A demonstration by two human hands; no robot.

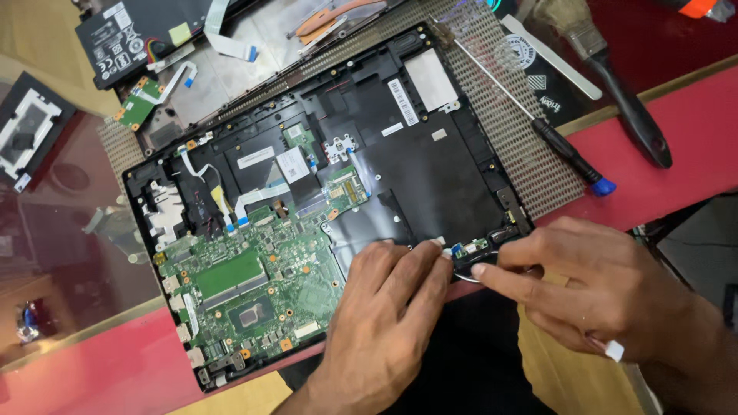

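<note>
**At the laptop's near edge: two hands on a small part**

Item: opened laptop chassis (430,165), black, green mainboard (254,280) well left of the grip. Both hands meet at a small blue-tipped connector (461,248) on the near rim. Left hand (384,307) presses down with fingertips just left of it, holding nothing. Right hand (592,288) pinches closed on a thin dark cable (467,275) directly below the connector; cable runs left-right. Right hand nearer. Screwdriver (530,115) well beyond, untouched.
</note>
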